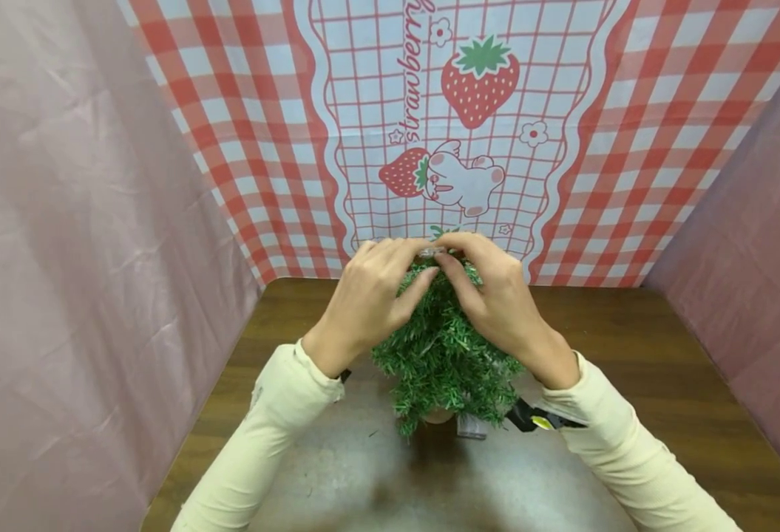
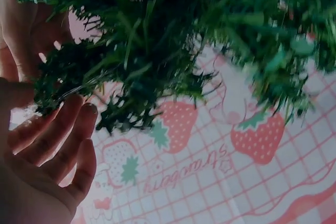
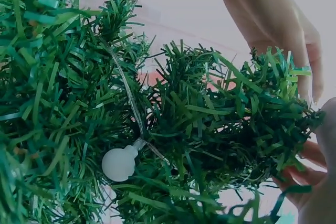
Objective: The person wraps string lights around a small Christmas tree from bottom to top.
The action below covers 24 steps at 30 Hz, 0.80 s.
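A small artificial Christmas tree (image 1: pixel 449 362) stands on the table, its green tip between both hands. At that tip my left hand (image 1: pixel 372 288) and my right hand (image 1: pixel 496 288) meet, fingers bent, pinching a clear string-light wire (image 1: pixel 432 252). The two thumbs come close together just in front of it. In the left wrist view, fingers (image 2: pixel 73 153) curve beside the tip, where thin wire (image 2: pixel 79 90) runs over the needles. The right wrist view shows a white globe bulb (image 3: pixel 119 164) on clear wire (image 3: pixel 128 90) lying among the branches. Fingertips partly hide what they pinch.
A clear boxy piece (image 1: pixel 472 426) lies at the tree's foot on the brown wooden table (image 1: pixel 602 332). Behind the tree hangs a red-and-white strawberry cloth (image 1: pixel 416 89). Pale pink curtains (image 1: pixel 97 222) close off both sides.
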Tool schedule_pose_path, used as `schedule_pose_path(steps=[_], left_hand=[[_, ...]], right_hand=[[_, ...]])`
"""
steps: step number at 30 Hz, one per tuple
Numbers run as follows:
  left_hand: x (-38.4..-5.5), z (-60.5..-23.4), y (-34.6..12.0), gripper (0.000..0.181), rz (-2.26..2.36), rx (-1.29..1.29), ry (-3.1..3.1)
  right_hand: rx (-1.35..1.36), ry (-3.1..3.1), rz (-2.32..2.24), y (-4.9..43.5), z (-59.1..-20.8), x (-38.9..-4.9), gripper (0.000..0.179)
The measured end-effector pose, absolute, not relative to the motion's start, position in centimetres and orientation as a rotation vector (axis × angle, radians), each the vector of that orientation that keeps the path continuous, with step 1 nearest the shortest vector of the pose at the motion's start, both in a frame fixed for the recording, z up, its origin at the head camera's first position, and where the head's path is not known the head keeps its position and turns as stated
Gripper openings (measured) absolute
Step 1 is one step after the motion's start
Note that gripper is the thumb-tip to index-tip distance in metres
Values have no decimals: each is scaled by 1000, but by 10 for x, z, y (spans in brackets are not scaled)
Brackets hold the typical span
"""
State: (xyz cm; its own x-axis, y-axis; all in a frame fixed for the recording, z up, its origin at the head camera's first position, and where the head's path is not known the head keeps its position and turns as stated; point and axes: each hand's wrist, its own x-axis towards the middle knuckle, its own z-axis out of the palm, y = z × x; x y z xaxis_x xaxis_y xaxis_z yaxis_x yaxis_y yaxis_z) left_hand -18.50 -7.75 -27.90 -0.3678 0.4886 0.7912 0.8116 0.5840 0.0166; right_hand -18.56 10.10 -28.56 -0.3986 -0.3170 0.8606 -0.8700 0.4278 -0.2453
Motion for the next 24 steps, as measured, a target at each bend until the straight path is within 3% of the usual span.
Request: schedule_pose_path(steps=[8,24], left_hand=[[-192,-284,-78,15,-641,-1000,-2006],[-166,-309,-94,35,-840,-910,-1989]], right_hand=[[1003,-1880,934,102,-289,-188,18],[902,-1896,924,115,-297,-168,32]])
